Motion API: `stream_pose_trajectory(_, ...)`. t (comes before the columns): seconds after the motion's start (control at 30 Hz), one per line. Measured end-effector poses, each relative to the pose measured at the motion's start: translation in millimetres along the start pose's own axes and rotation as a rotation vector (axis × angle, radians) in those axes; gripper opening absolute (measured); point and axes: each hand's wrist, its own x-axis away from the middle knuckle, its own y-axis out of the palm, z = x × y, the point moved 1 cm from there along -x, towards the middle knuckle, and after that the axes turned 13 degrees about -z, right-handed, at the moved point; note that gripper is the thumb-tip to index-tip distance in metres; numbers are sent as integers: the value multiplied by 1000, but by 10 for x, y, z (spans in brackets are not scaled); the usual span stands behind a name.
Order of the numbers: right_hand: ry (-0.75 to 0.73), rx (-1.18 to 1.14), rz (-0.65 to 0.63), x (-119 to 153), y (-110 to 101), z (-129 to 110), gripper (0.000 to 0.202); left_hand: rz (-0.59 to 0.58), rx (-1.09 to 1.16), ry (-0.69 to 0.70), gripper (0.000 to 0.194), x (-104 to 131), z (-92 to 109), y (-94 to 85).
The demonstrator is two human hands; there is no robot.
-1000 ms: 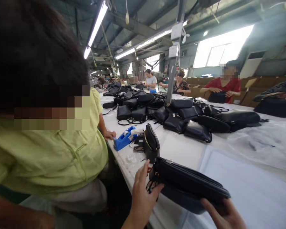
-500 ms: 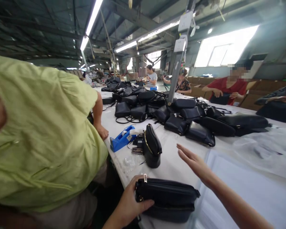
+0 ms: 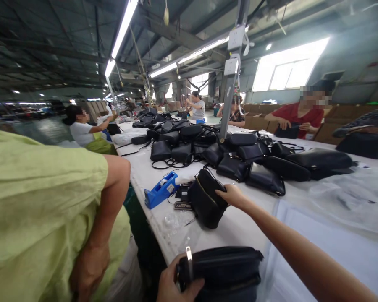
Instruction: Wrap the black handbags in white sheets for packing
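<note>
My left hand (image 3: 179, 281) grips the end of a black bag (image 3: 227, 272) at the bottom of the view, beside its metal zipper pull. Farther up the table, my right hand (image 3: 234, 196) is closed on the right edge of a second black bag (image 3: 208, 201), which stands tilted with its zipper side up. Left of that bag are a black tag with lettering (image 3: 182, 206) and a blue tape dispenser (image 3: 160, 191).
Many black bags (image 3: 233, 165) are heaped across the white table (image 3: 164, 235) around a metal post (image 3: 228, 100). Clear plastic sheeting (image 3: 321, 247) lies at right. A person in yellow-green (image 3: 44, 209) is close at left; others work around the table.
My right hand has moved left and taken hold of the standing bag, which now leans. The bag in my left hand sits lower in view. The nearby person's arm now hangs lower, off the table.
</note>
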Motion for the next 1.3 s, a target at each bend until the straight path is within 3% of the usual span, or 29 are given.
stream_pose_trajectory(0.1, 20, -102, 58, 264, -277, 389, 34, 165, 60, -93, 51, -44, -36, -54)
stream_pose_trajectory(0.23, 54, -126, 299, 915, -746, 934, 41, 159, 169, -153, 51, -302, -11, -181)
stream_pose_trajectory(0.33, 94, -93, 465, 1560, -1074, 1317, 46, 181, 146, -64, 51, -678, 158, -203)
stream_pose_trajectory(0.47, 186, -172, 488, 2464, -1279, 1665, 51, 223, -39, 76, 53, -1366, 368, -119)
stream_pose_trajectory(0.57, 210, -241, 412, 3044, -1234, 1752, 52, 200, -175, 143, 58, -1876, 361, -79)
stream_pose_trajectory(0.67, 204, -147, 366, 3481, -1047, 1738, 45, 117, -282, 107, 71, -2131, 349, -73)
stream_pose_trajectory(0.77, 207, -27, 349, 3771, -742, 1682, 34, 266, -458, 178, 89, -1930, 568, 40)
stream_pose_trajectory(0.83, 196, 53, 370, 3895, -514, 1629, 34, 331, -564, 391, 87, -1580, 830, 292)
stream_pose_trajectory(0.87, 180, 99, 390, 3943, -404, 1597, 36, 244, -546, 488, 82, -1383, 957, 478)
stream_pose_trajectory(0.9, 157, 148, 408, 3984, -302, 1563, 40, 57, -513, 555, 80, -1191, 1069, 694)
stream_pose_trajectory(0.93, 130, 197, 423, 4020, -211, 1527, 46, -207, -496, 608, 84, -1013, 1157, 927)
stream_pose_trajectory(1.0, 71, 284, 448, 4084, -65, 1462, 61, -699, -465, 631, 103, -732, 1249, 1360)
stream_pose_trajectory(1.07, 35, 345, 471, 4142, 38, 1419, 71, -985, -403, 599, 114, -586, 1241, 1666)
stream_pose_trajectory(1.17, 37, 392, 514, 4215, 146, 1412, 75, -1046, -384, 519, 111, -581, 1140, 1860)
stream_pose_trajectory(1.3, 35, 475, 596, 4257, 271, 1472, 71, -1038, -686, 454, 99, -674, 1092, 1842)
